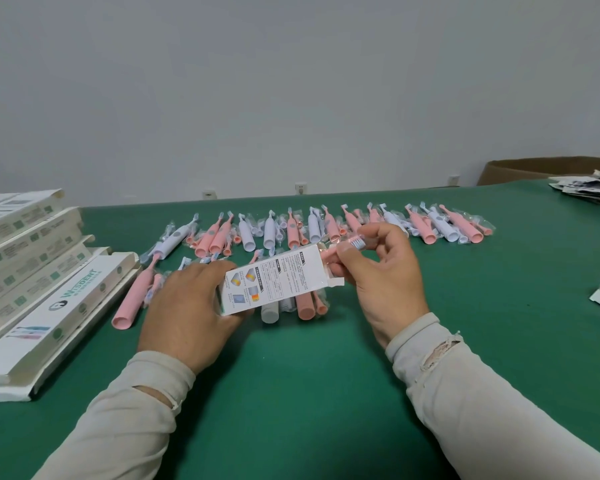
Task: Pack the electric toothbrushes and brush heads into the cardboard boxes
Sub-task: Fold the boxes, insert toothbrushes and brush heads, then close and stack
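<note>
The left hand (pixel 191 306) grips the light, crushable cardboard box (pixel 274 278) by its near end above the green table (pixel 291 393). The right hand (pixel 381 271) pinches a bagged (probably slippery) pink brush head (pixel 355 242) at its open mouth; hold its stem.

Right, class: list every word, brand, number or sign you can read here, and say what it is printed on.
"WISDENT": green lettering on the top white box of the left stack.
Box held in both hands: small print and pictures, too small to read.
Side labels on the other stacked boxes: blurred.
Papers at far right: unreadable.
</note>
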A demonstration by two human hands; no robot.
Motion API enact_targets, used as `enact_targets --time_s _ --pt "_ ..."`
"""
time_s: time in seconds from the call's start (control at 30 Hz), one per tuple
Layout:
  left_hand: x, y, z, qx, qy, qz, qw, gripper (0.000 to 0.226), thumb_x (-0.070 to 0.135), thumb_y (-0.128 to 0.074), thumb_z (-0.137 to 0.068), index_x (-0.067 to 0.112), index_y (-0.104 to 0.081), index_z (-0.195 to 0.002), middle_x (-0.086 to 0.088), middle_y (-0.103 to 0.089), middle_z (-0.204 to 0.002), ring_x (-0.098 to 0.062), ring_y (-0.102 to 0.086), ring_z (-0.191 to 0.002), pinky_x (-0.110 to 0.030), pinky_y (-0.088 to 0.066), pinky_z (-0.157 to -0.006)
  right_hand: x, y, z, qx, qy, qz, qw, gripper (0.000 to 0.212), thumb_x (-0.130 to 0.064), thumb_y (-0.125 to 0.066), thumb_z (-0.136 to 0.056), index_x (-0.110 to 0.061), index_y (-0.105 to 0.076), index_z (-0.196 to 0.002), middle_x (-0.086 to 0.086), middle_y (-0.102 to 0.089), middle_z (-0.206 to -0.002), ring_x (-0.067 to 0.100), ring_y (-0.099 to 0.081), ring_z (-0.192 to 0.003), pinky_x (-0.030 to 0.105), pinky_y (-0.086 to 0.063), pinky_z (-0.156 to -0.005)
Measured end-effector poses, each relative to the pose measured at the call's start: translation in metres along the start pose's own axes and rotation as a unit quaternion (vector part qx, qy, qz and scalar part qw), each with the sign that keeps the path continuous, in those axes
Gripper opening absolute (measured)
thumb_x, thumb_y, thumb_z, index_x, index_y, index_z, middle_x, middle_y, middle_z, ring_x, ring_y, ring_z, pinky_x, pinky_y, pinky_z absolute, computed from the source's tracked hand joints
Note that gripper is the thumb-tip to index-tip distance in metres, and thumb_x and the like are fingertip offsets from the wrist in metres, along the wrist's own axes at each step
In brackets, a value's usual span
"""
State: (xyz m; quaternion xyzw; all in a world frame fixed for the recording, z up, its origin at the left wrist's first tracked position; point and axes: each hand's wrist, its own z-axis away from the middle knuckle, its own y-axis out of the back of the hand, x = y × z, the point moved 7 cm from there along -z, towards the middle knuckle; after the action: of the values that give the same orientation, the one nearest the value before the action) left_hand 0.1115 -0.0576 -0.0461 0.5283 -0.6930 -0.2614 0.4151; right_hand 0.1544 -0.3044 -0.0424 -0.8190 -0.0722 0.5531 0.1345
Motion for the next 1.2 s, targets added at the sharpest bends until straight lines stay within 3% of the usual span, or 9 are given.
enact_targets --time_s 0.2,0.37,0.6,0.8,0.93,0.97,1.03,1.13,1.2 --pt "-0.003 0.000 0.000 0.000 0.013 -0.007 1.000 0.052 0.047 -0.078 -0.077 0.035 -0.058 -0.124 0.006 -0.064 -0.110 -0.020 -0.051 -0.098 -0.038 -0.046 -0.080 0.004 -0.006 -0.001 -0.041 -0.019 0.013 0.999 0.022 -0.002 -0.067 -0.087 -0.019 -0.068 -0.100 0.010 -0.076 -0.091 0.022 -0.073 -0.080 0.025 -0.057 -0.071" --pt "-0.004 0.001 0.000 -0.003 0.014 -0.013 1.000 0.051 0.047 -0.077 -0.078 0.035 -0.058 -0.124 0.005 -0.064 -0.113 -0.023 -0.052 -0.102 -0.041 -0.048 -0.084 0.000 -0.006 -0.001 -0.061 0.012 0.101 0.993 0.020 -0.005 -0.065 -0.094 -0.024 -0.073 -0.095 0.003 -0.077 -0.084 0.019 -0.075 -0.079 0.031 -0.059 -0.077" --pt "0.002 0.004 0.001 0.012 -0.002 -0.020 1.000 0.051 0.041 -0.079 -0.076 0.031 -0.060 -0.122 0.003 -0.065 -0.109 -0.023 -0.054 -0.099 -0.039 -0.046 -0.079 -0.013 -0.009 0.006 -0.050 0.094 0.195 0.975 0.017 -0.006 -0.077 -0.082 -0.020 -0.072 -0.074 -0.001 -0.069 -0.087 0.012 -0.063 -0.075 0.022 -0.053 -0.071" --pt "0.002 0.004 0.002 0.013 -0.002 -0.025 1.000 0.051 0.042 -0.079 -0.077 0.032 -0.059 -0.123 0.003 -0.065 -0.110 -0.023 -0.054 -0.100 -0.039 -0.046 -0.079 -0.010 -0.013 0.008 -0.082 0.077 0.181 0.977 0.019 -0.008 -0.071 -0.085 -0.024 -0.061 -0.080 0.001 -0.069 -0.081 0.004 -0.055 -0.066 0.020 -0.048 -0.060" --pt "0.003 0.003 0.001 0.012 0.000 -0.030 0.999 0.054 0.042 -0.080 -0.076 0.032 -0.059 -0.124 0.003 -0.065 -0.111 -0.024 -0.054 -0.102 -0.039 -0.045 -0.080 -0.007 -0.025 0.015 -0.166 0.048 0.162 0.971 0.009 -0.019 -0.051 -0.084 -0.026 -0.051 -0.089 -0.010 -0.073 -0.078 0.005 -0.065 -0.070 0.030 -0.049 -0.059" --pt "0.004 0.003 0.001 0.014 -0.001 -0.028 1.000 0.053 0.041 -0.081 -0.075 0.031 -0.060 -0.124 0.003 -0.065 -0.110 -0.024 -0.054 -0.101 -0.039 -0.045 -0.079 -0.007 -0.029 0.017 -0.189 0.052 0.170 0.966 0.011 -0.017 -0.048 -0.083 -0.024 -0.050 -0.092 -0.011 -0.071 -0.075 0.006 -0.061 -0.066 0.032 -0.047 -0.058" --pt "0.003 0.003 0.001 0.014 0.000 -0.025 1.000 0.053 0.039 -0.082 -0.075 0.030 -0.061 -0.123 0.002 -0.066 -0.110 -0.025 -0.054 -0.100 -0.039 -0.045 -0.080 -0.008 -0.034 0.022 -0.228 0.068 0.202 0.950 0.015 -0.016 -0.046 -0.083 -0.023 -0.047 -0.096 -0.013 -0.063 -0.068 0.003 -0.051 -0.059 0.026 -0.043 -0.056" --pt "0.001 0.002 0.001 0.010 0.003 -0.024 1.000 0.053 0.039 -0.082 -0.074 0.031 -0.060 -0.123 0.002 -0.066 -0.111 -0.025 -0.054 -0.101 -0.040 -0.045 -0.083 -0.008 -0.035 0.023 -0.244 0.053 0.226 0.942 0.024 -0.016 -0.051 -0.080 -0.026 -0.046 -0.101 -0.013 -0.070 -0.091 -0.004 -0.056 -0.070 0.017 -0.047 -0.060" --pt "-0.001 0.001 0.000 0.008 0.011 -0.021 1.000 0.055 0.041 -0.081 -0.075 0.032 -0.059 -0.125 0.003 -0.065 -0.113 -0.025 -0.054 -0.104 -0.040 -0.046 -0.085 -0.014 -0.028 0.019 -0.219 0.083 0.281 0.931 0.036 -0.021 -0.056 -0.075 -0.034 -0.047 -0.108 -0.015 -0.066 -0.108 -0.003 -0.056 -0.087 0.013 -0.044 -0.072"
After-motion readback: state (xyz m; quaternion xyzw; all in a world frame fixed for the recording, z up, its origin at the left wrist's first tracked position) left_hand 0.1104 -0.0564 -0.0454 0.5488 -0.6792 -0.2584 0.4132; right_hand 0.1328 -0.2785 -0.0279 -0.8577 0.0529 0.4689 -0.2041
